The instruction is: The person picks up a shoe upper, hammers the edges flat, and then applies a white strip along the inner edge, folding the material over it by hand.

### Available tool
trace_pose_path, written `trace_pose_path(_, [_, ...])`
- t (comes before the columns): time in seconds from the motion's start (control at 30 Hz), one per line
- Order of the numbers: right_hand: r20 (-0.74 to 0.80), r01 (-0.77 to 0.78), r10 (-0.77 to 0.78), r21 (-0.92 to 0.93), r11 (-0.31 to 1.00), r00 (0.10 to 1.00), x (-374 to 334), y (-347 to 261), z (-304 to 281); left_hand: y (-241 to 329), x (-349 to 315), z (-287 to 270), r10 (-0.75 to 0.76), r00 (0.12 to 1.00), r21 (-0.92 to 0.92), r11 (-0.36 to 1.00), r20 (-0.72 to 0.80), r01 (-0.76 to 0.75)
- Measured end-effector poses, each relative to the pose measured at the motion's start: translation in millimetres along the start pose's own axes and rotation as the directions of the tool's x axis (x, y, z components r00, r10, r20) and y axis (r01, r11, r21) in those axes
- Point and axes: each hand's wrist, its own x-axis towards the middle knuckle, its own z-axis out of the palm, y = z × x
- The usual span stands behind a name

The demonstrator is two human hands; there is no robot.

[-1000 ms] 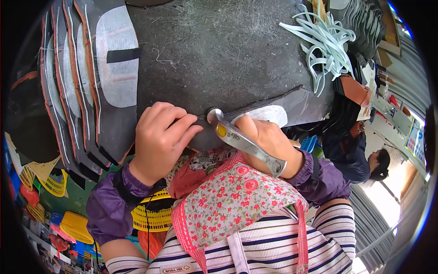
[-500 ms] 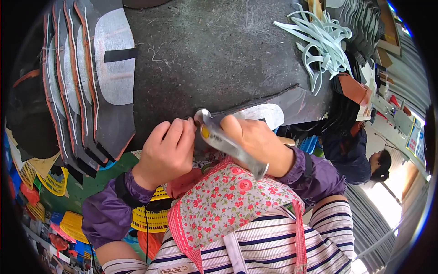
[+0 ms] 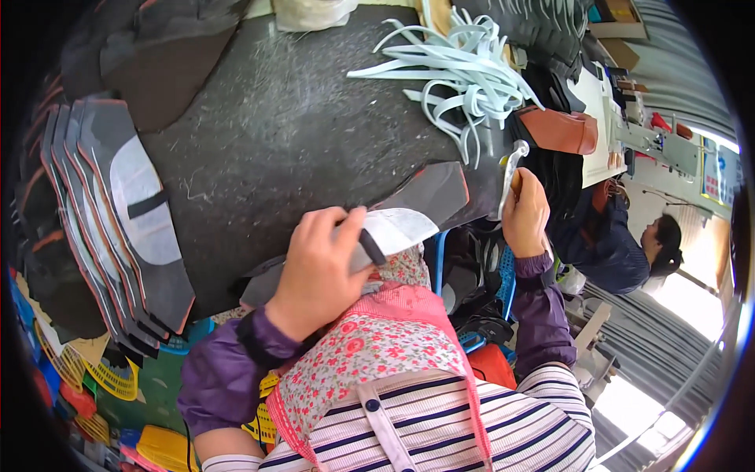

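Observation:
At the near edge of the dark work table, my left hand grips a dark, flat leather-like piece. The piece has a white rounded patch and a short black strip across it. Its left end is partly covered by my hand. Off to the right, my right hand is closed round a hammer, its metal head raised past the table's right edge. The hammer is apart from the piece, and most of its handle is hidden in my fist.
Similar pieces with orange edges stand overlapped at the left. Pale blue strips lie heaped at the far right, near a brown leather piece. Yellow baskets stand below on the left. Another person sits at the right.
My right hand has swung the hammer away to the right. My left hand now lies over the piece, which has turned to show more of its white patch. The view has shifted.

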Motion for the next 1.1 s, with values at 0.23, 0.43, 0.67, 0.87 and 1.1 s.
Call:
trace_pose_path(0.23, [0.015,0.005,-0.004,-0.007,1.0,1.0,1.6,24.1,25.3,-4.8,16.7,-68.6,0.04,0.992,0.169,0.985,-0.121,-0.019])
trace_pose_path(0.43, [-0.032,0.181,-0.179,0.109,0.977,0.983,40.8,15.5,13.3,-21.8,-25.7,-24.4,-0.06,0.994,0.269,0.963,0.093,0.033])
trace_pose_path(0.67, [-0.343,0.418,-0.341,0.182,0.89,0.875,153.0,-42.4,22.2,9.9,0.5,-35.9,0.027,0.999,0.284,0.958,0.019,-0.031])
trace_pose_path(0.87, [-0.129,0.371,-0.349,0.272,0.888,0.928,168.8,-42.8,26.4,27.0,35.9,-41.6,0.062,0.998,0.207,0.976,0.019,-0.065])
trace_pose_path(1.1, [0.041,0.008,-0.05,0.684,0.729,0.998,134.3,-39.8,-20.3,40.6,137.1,10.1,-0.009,0.979,-0.27,0.962,-0.202,-0.047])
